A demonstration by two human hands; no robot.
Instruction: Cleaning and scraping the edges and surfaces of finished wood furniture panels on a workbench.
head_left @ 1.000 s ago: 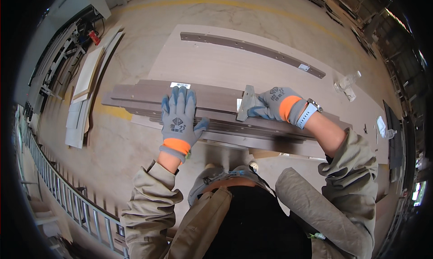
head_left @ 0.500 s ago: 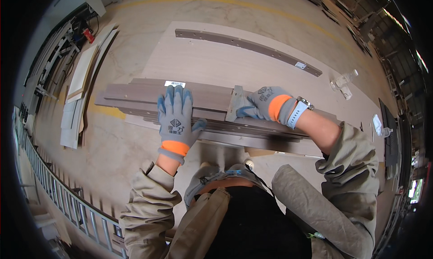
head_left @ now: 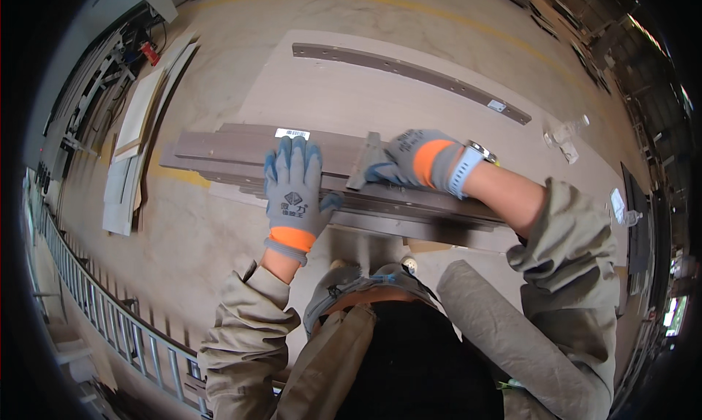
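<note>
My left hand [head_left: 294, 190], in a grey glove with blue fingertips and an orange band, lies flat on a stack of brown boards [head_left: 219, 148], fingers stretched out below a white label [head_left: 292, 134]. To its right, my right hand [head_left: 418, 157], gloved alike, is closed around a flat, wide-bladed scraper [head_left: 363, 161]. The blade rests tilted across the top board. The scraper's handle is hidden inside the glove. Several boards lie under the top one, their edges stepped toward me.
The stack lies on a large pale panel [head_left: 322, 91]. A long brown strip with holes [head_left: 409, 70] lies at its far side. Plastic bottles [head_left: 567, 131] stand at the right. White boards [head_left: 135, 131] lean at the left, above a metal railing [head_left: 139, 339].
My right hand has slid the scraper leftward along the top board, closer to my left hand, and the blade leans more. The left hand stays in place on the boards.
</note>
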